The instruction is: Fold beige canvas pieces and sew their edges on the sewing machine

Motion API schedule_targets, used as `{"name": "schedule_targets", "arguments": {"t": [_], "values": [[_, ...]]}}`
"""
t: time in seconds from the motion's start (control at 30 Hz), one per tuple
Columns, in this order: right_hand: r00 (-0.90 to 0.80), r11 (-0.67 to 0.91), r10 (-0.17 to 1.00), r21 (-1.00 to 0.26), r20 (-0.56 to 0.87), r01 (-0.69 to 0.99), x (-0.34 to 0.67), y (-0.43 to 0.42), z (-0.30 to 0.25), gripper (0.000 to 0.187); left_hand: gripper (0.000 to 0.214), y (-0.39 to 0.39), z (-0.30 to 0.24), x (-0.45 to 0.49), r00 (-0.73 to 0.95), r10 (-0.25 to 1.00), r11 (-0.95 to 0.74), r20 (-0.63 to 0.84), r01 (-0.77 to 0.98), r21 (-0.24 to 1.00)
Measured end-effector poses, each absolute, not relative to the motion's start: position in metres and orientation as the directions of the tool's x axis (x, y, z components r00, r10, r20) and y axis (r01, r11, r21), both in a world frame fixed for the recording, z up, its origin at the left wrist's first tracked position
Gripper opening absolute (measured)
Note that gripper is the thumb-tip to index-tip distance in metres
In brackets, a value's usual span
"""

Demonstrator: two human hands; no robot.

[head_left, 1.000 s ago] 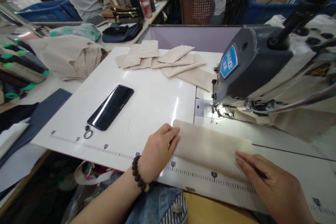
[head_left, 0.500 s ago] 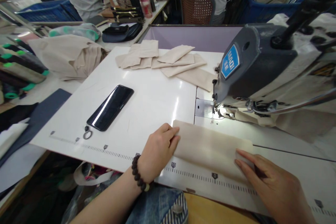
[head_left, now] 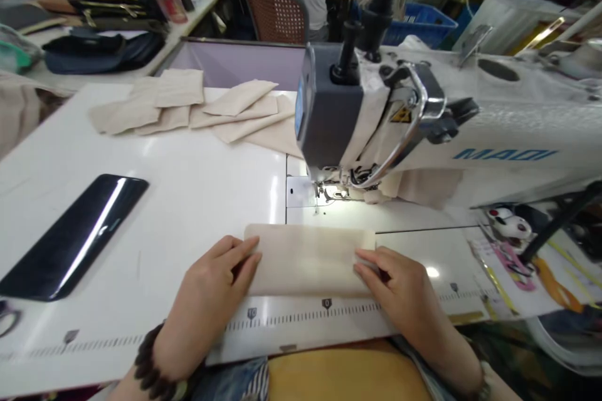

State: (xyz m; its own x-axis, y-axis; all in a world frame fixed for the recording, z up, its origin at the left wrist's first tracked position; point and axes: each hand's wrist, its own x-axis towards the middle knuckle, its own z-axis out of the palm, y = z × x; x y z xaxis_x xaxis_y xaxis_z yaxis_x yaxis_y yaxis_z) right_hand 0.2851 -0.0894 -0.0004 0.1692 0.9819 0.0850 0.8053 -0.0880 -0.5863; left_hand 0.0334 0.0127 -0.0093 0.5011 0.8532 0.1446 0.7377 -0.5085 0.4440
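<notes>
Surface (head_left: pixel 202 191): white top, ruler marks (head_left: pixel 282 322) running along the near edge
Sewing machine (head_left: pixel 329 109): over on the right, lit up down by the needle
Loose pieces (head_left: pixel 244 106): beige cloth, kinda overlapping along the far side
Fabric strip (head_left: pixel 305 260): also beige, lying on the surface just in front of the machine
Hands: left hand (head_left: pixel 211 294) gripping its left end, right hand (head_left: pixel 402 288) gripping its right
Bracelet (head_left: pixel 149 363): dark chunky beads, left wrist

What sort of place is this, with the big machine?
It looks like a sewing workshop. There's a big sewing machine, a beige cloth piece under the person's fingertips, and more beige pieces piled loosely on the table.
</notes>
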Motion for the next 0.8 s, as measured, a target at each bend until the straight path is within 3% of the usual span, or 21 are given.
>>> {"name": "schedule_targets", "arguments": {"t": [0.47, 0.63, 0.8], "values": [[0.191, -0.123, 0.981, -0.619, 0.045, 0.776, 0.2839, -0.0884, 0.0000, 0.015, 0.036, 0.0173, -0.0116, 0.0338, 0.544, 0.815, -0.577, 0.199, 0.731, 0.364], [0.200, -0.147, 0.978, -0.497, 0.055, 0.855, 0.2846, -0.0890, -0.0008, 0.011, 0.035, 0.0167, -0.0120, 0.0343, 0.543, 0.822, -0.566, 0.173, 0.740, 0.362], [0.213, -0.173, 0.969, -0.272, 0.125, 0.946, 0.2879, -0.0914, 0.0028, 0.011, 0.033, 0.0155, -0.0106, 0.0347, 0.554, 0.816, -0.578, 0.166, 0.767, 0.280]]}}
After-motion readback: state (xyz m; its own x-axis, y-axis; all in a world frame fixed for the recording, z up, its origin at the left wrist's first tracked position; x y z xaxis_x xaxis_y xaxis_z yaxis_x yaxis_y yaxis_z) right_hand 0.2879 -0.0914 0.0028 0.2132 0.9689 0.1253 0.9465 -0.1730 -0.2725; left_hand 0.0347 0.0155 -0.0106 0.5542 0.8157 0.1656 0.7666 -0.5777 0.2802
